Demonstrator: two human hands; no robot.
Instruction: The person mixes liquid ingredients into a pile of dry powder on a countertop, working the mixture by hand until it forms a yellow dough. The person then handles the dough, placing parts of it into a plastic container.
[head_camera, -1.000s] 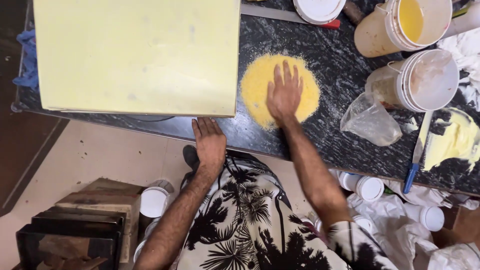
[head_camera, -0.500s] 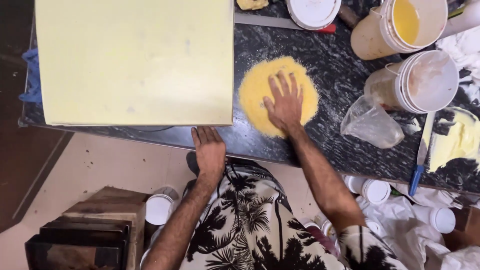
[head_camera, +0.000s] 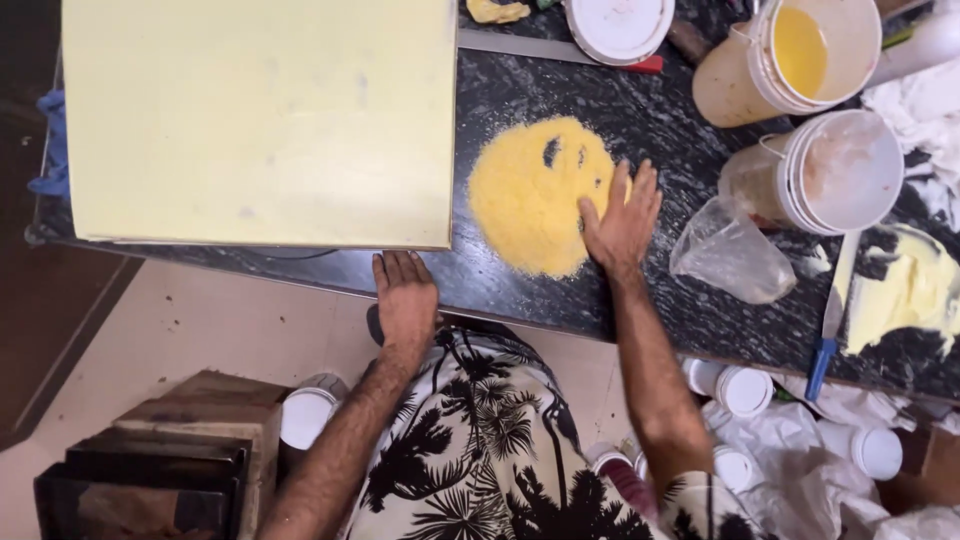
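A round patch of yellow powder (head_camera: 525, 200) is spread on the black speckled counter (head_camera: 660, 110). My right hand (head_camera: 620, 222) lies flat with fingers apart on the patch's right edge, pressing into the powder. A few dark gaps show in the powder near its top. My left hand (head_camera: 403, 297) rests palm down on the counter's front edge, just below the corner of a large pale yellow board (head_camera: 260, 120). Neither hand holds anything.
Two white buckets stand at the right, one with yellow liquid (head_camera: 800, 50), one smeared inside (head_camera: 845, 170). A clear plastic bag (head_camera: 730, 255), a blue-handled scraper (head_camera: 828, 325), pale yellow paste (head_camera: 910, 295) and a white lid (head_camera: 618, 25) lie around. White jars (head_camera: 745, 388) and wooden boxes (head_camera: 170, 450) sit on the floor.
My right hand has slid from the middle of the powder patch to its right edge, leaving small dark gaps. My left hand has stayed on the counter edge.
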